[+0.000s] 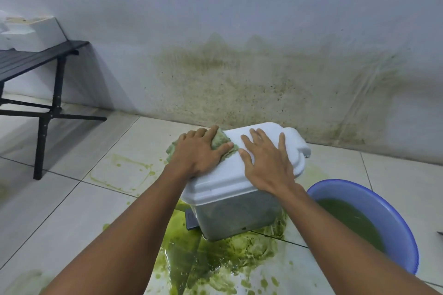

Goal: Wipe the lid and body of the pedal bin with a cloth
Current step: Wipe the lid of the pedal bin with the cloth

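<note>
While the left hand (201, 151) lies palm-down on a green-stained cloth (219, 142), pressing it onto the far left corner of the bin's white lid (225, 177), the right hand (268, 160) rests flat on the middle of the same lid. The left hand's fingers are fairly straight and close together over the cloth. The thumb reaches to the right, and a fold of fabric bunches up between it and the forefinger. Part of the cloth spills past the lid's left edge, beyond the knuckles. The right hand has its fingers spread wide and pointing toward the wall (239, 31); it holds nothing and lies just beside the cloth, thumb nearly meeting it.

Below the closed lid, the grey body (237, 218) of the bin stands on the tiled floor (72, 199) in a puddle of green liquid (215, 258), which spreads toward the camera. A dark pedal (190, 220) juts from the body's lower left side. Just right of the bin sits a blue basin (405, 246) holding murky green water (352, 220), partly hidden by the right forearm. The wall behind shows a broad greenish stain low down. Well apart at the far left, a black slatted surface (36, 57) on legs carries a white foam box (36, 31).
</note>
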The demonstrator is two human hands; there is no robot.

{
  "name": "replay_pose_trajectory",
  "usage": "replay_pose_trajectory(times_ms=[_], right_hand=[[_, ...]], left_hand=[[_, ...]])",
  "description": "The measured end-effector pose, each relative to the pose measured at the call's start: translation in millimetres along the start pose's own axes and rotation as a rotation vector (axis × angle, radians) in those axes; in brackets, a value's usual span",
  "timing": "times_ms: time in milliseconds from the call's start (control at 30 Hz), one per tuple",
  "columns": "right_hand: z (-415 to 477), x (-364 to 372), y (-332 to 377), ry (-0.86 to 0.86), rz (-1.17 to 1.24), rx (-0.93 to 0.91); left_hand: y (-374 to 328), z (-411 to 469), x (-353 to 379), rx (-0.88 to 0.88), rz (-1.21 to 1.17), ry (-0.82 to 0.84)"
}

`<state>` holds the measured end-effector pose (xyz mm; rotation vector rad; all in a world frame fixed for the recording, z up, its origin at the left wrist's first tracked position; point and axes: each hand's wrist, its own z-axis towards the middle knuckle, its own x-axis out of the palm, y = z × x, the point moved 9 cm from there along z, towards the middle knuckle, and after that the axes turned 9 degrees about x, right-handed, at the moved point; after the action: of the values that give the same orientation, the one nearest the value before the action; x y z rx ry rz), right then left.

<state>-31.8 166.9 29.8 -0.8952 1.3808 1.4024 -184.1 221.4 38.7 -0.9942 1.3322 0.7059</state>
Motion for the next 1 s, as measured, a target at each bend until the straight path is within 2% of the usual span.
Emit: replay_pose_trajectory(times_ms=[200, 333, 433, 533, 600, 667, 833, 1000], right_hand=[[40, -5, -6, 0.07, 0.121, -0.21], [46, 1, -10, 0.107, 0.107, -0.081], [44, 1, -11, 0.069, 0.163, -0.019], [45, 2, -14, 0.067, 0.213, -0.054], [46, 4, -17, 0.113, 0.243, -0.084], [47, 3, -19, 0.136, 0.263, -0.099], [46, 3, -18, 0.149, 0.29, -0.108], [48, 1, -20, 0.114, 0.306, -0.128]], left_hand=[[-17, -46, 11, -0.035, 0.0, -0.047], [-58, -60, 21, 0.043, 0.049, -0.042], [-75, -59, 25, 0.097, 0.13, -0.054], [-72, -72, 26, 0.244, 0.132, -0.091], [-59, -87, 23, 0.391, 0.042, -0.128], [-39, -94, 17, 0.457, -0.08, -0.133], [-23, -82, 7, 0.396, -0.08, -0.138], [-35, -31, 8, 0.221, -0.089, -0.041]])
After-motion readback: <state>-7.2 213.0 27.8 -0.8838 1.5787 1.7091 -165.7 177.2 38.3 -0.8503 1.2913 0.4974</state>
